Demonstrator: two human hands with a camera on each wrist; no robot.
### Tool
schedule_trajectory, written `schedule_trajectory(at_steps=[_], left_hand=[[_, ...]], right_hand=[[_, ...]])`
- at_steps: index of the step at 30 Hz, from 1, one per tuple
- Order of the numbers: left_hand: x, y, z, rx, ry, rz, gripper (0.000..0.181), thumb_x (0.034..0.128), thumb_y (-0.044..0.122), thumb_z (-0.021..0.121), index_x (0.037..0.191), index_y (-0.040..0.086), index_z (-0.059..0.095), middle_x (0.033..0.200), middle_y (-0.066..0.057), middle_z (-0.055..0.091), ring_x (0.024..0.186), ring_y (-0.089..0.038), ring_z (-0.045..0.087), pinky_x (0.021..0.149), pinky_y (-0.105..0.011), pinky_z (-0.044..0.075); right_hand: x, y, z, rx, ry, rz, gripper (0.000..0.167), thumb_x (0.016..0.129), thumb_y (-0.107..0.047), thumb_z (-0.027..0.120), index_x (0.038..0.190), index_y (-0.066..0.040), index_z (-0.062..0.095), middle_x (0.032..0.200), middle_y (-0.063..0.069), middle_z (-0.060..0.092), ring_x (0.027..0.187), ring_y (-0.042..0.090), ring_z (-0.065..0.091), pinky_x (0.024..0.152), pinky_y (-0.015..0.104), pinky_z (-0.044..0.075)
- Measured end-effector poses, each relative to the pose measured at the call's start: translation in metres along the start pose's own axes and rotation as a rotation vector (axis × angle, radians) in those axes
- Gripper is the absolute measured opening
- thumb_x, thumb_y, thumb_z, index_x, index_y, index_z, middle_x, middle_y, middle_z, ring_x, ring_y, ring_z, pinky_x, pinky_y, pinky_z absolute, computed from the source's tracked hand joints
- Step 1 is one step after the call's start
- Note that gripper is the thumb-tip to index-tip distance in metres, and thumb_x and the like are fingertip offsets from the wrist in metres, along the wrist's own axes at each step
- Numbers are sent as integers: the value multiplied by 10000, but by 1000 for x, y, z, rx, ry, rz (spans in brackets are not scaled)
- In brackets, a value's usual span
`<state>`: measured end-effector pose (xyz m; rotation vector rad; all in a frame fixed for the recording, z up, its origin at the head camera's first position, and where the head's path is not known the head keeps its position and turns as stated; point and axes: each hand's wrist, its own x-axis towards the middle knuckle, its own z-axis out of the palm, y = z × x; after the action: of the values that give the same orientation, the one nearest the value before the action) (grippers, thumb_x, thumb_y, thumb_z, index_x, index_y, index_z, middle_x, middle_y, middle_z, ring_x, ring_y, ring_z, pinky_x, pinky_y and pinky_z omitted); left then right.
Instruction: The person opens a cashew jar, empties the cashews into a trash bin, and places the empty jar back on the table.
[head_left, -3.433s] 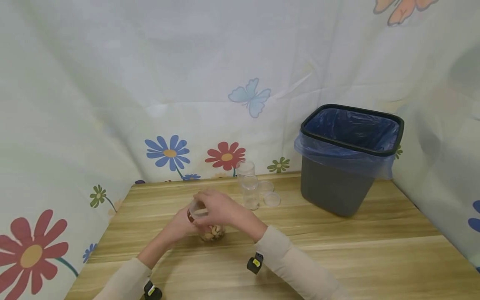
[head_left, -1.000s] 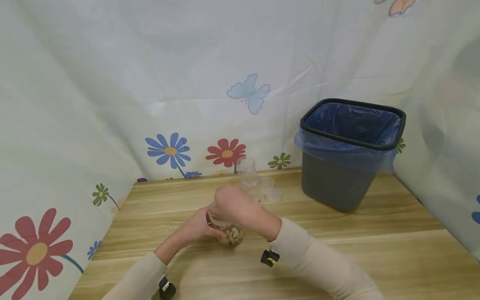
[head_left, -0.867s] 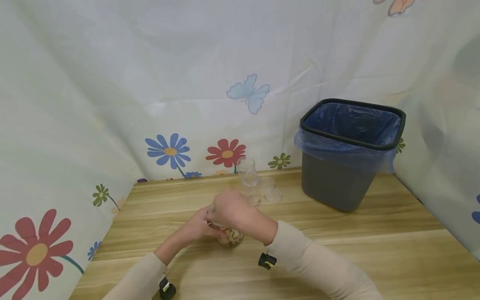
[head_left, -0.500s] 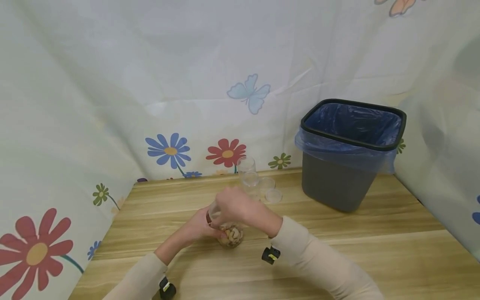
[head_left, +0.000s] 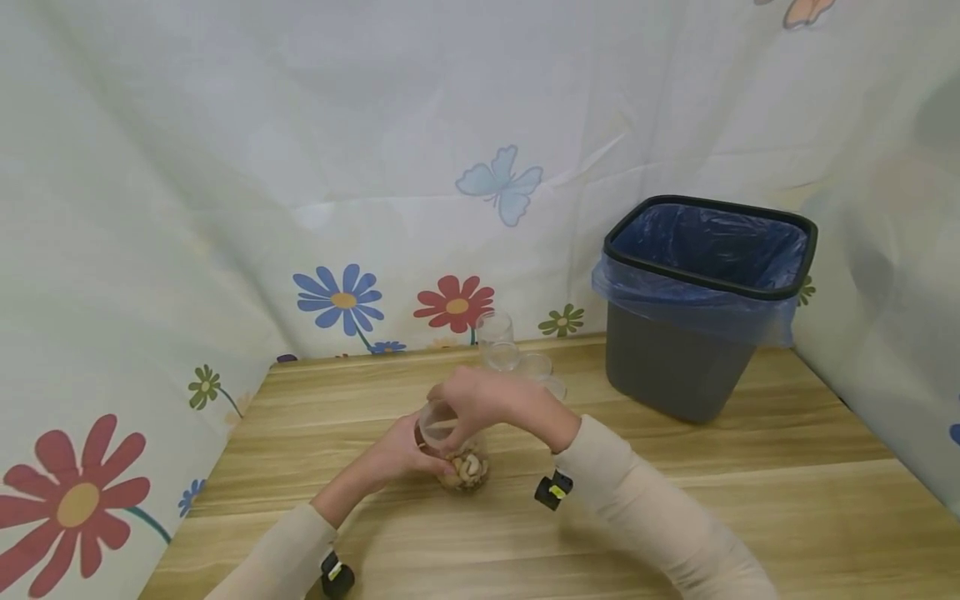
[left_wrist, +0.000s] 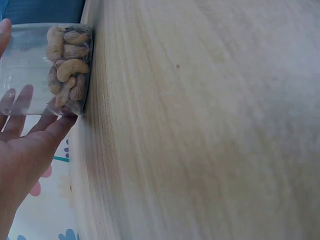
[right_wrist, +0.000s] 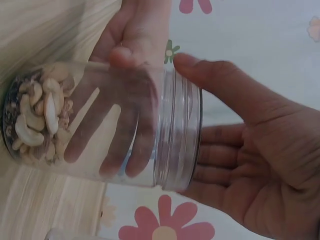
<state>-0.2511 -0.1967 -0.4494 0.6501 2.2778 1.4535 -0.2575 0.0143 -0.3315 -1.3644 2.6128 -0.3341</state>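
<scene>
A clear jar [head_left: 477, 447] stands upright on the wooden table, part-filled with nuts [right_wrist: 40, 117]. Cashews show in the right wrist view; peanuts in shells [left_wrist: 70, 75] and a cashew show in the left wrist view. My left hand [head_left: 399, 448] grips the jar's side, its fingers visible through the wall in the right wrist view. At the top, my right hand [head_left: 480, 400] holds the clear lid [right_wrist: 181, 145], thumb on the near edge and fingers curled round the far side. The head view hides part of the lid behind the right hand.
Two more clear jars [head_left: 495, 327] stand at the table's back edge, with two clear lids [head_left: 536, 364] beside them, partly behind the right hand. A grey bin [head_left: 675, 358] with a blue liner stands at the back right. Flowered cloth [head_left: 375, 167] hangs behind the table.
Since the oldest frame, the jar and both hands have shifted right. The right hand has been turning to and fro at the jar's top; the left hand has kept its grip.
</scene>
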Motion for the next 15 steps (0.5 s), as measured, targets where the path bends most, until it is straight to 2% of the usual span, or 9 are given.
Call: schedule_trajectory(at_steps=[3,7,11,15], left_hand=[[0,0,0,4,-7,-5,773,804,168,888,1452,119,469,1333,-71,611,1180,-229,595,979,-325,498],[0,0,0,-6,-18,-3,771,804,160,887,1449,98,470,1327,-89,611,1180,-243,591,979,-334,499],[0,1,0,-19,-22,-3,782,804,157,887,1456,90,461,1333,-101,604,1181,-249,589,982,-353,499],[0,2,-1,-14,-19,-6,792,796,173,894,1457,81,468,1342,-100,605,1179,-245,594,963,-330,510]], right_hand=[[0,4,0,17,-40,-16,567,813,-411,857,1243,-83,690,1032,-13,732,826,55,606,755,204,511],[-1,3,-1,16,-61,-14,578,829,-414,839,1272,-79,676,1002,-56,702,819,63,610,743,198,512],[-3,2,-1,12,-52,-8,580,833,-407,835,1286,-86,665,1048,-43,708,851,60,609,771,203,514],[-4,2,-1,25,-61,13,681,831,-451,833,1373,-108,604,1232,-7,684,1031,88,626,899,247,516]])
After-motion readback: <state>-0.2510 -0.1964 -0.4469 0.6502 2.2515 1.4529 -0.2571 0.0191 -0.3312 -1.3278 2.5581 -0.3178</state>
